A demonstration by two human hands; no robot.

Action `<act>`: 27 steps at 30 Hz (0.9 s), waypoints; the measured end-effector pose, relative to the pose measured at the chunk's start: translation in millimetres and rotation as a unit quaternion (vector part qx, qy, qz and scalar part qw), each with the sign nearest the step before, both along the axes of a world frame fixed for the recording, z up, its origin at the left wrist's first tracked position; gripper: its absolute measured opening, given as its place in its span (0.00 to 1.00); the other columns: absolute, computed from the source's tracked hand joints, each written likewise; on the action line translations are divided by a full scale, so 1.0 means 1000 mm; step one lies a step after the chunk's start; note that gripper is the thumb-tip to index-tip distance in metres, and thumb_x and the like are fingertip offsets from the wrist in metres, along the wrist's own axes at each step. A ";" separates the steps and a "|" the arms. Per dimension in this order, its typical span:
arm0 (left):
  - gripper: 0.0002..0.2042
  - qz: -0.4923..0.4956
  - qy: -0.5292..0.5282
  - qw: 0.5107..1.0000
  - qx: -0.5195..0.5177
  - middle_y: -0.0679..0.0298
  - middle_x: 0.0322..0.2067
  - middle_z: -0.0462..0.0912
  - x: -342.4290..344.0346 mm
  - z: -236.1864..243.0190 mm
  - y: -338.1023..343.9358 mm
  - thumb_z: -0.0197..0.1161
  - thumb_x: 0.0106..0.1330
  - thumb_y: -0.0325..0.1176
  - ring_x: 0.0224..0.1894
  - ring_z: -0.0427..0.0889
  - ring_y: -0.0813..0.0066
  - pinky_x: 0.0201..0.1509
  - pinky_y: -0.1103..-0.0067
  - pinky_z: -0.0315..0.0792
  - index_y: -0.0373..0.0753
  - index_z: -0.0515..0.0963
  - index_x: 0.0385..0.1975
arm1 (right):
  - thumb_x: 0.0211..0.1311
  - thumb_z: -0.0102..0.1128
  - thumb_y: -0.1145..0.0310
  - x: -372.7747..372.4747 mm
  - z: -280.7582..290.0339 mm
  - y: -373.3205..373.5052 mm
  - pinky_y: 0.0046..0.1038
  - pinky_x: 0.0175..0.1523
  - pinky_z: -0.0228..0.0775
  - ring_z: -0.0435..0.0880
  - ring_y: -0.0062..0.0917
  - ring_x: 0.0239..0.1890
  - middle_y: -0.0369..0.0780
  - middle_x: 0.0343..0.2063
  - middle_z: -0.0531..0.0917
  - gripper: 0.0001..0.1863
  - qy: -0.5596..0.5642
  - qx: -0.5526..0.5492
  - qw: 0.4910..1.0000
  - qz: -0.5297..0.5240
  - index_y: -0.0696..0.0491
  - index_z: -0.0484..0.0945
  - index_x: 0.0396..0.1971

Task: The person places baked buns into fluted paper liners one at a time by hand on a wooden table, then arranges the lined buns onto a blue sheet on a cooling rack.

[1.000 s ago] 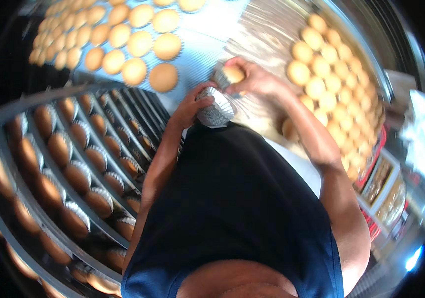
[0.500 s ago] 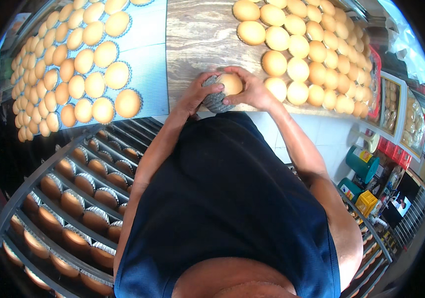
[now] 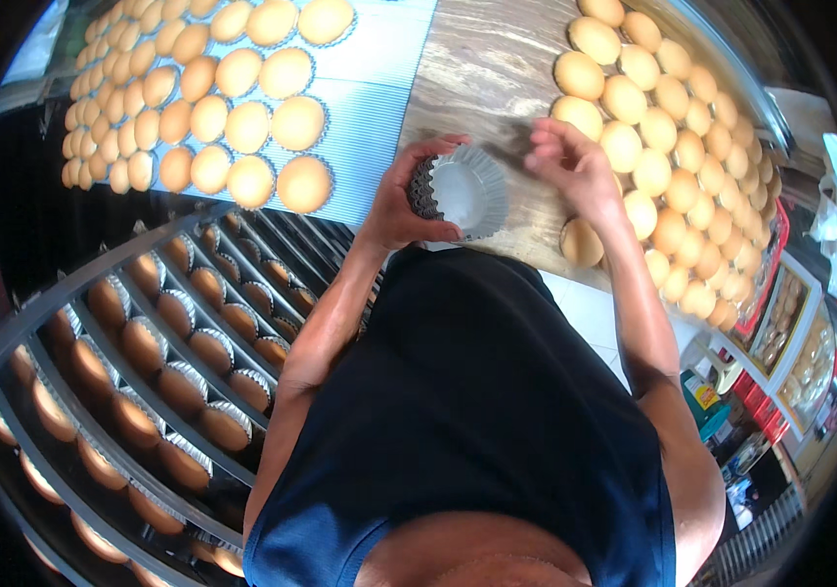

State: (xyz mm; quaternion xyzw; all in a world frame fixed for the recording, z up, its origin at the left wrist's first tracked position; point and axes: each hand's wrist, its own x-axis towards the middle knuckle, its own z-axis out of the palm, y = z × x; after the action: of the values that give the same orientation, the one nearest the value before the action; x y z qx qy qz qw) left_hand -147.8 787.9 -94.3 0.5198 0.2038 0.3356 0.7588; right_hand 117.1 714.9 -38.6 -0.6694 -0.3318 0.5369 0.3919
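Observation:
My left hand [image 3: 401, 205] is closed around a stack of fluted metal cake tins [image 3: 465, 191], the top one empty and facing up, over the wooden worktop [image 3: 477, 59]. My right hand [image 3: 575, 166] is open to the right of the tins, fingers apart and slightly curled, nothing visible in it. Just below it a round golden cake [image 3: 582, 243] lies at the worktop's near edge. Many similar cakes [image 3: 622, 146] cover the worktop's right part.
A pale blue ridged surface [image 3: 350, 127] at the upper left holds rows of cakes. Below it stands a dark metal rack [image 3: 18, 338] of cakes in tins. At the right are a red tray [image 3: 766, 293], framed cases of packed goods [image 3: 785, 318] and a green container [image 3: 707, 411].
Half a second ago both hands gripped the tins and a cake. The cake is out of the top tin; my right hand has moved right and opened. The view has also shifted.

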 end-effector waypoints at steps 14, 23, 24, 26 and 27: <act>0.51 -0.024 -0.205 0.945 -0.255 0.45 0.64 0.72 -0.018 0.032 0.009 0.80 0.48 0.57 0.67 0.74 0.55 0.70 0.61 0.70 0.38 0.62 0.68 | 0.58 0.60 0.88 -0.040 0.029 0.092 0.20 0.49 0.72 0.78 0.16 0.46 0.35 0.52 0.79 0.10 -0.005 0.261 0.947 0.188 0.57 0.83 0.31; 0.54 0.141 -0.193 0.932 -0.271 0.42 0.61 0.72 -0.098 0.031 -0.023 0.80 0.39 0.67 0.62 0.77 0.55 0.66 0.62 0.73 0.37 0.65 0.62 | 0.63 0.67 0.64 -0.098 -0.006 0.148 0.33 0.59 0.73 0.83 0.34 0.53 0.46 0.49 0.85 0.14 -0.046 0.015 0.860 0.509 0.57 0.85 0.43; 0.54 0.142 -0.199 0.931 -0.271 0.42 0.61 0.72 -0.104 0.027 -0.026 0.80 0.39 0.67 0.62 0.77 0.55 0.66 0.62 0.73 0.37 0.65 0.62 | 0.61 0.72 0.53 -0.102 -0.004 0.158 0.37 0.59 0.75 0.84 0.38 0.52 0.47 0.51 0.86 0.23 -0.198 0.046 0.789 0.579 0.56 0.87 0.47; 0.55 0.156 -0.213 0.926 -0.269 0.42 0.60 0.73 -0.112 0.029 -0.037 0.81 0.38 0.68 0.60 0.77 0.55 0.66 0.62 0.73 0.37 0.66 0.62 | 0.54 0.77 0.52 -0.101 -0.055 0.199 0.41 0.64 0.73 0.81 0.43 0.59 0.48 0.55 0.83 0.33 -0.337 0.202 0.818 0.420 0.56 0.81 0.55; 0.54 0.158 -0.222 0.925 -0.266 0.41 0.60 0.72 -0.114 0.029 -0.041 0.81 0.39 0.65 0.62 0.76 0.54 0.66 0.61 0.74 0.36 0.65 0.63 | 0.52 0.77 0.56 -0.095 -0.061 0.231 0.42 0.63 0.73 0.80 0.45 0.58 0.49 0.55 0.82 0.33 -0.347 0.244 0.839 0.342 0.57 0.79 0.56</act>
State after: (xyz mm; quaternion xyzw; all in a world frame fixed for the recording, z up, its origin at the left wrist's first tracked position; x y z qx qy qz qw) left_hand -261.8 746.6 -65.1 0.1725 0.1911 0.4912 0.8321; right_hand 22.3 946.0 -100.1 -0.5389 -0.7738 0.2709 0.1933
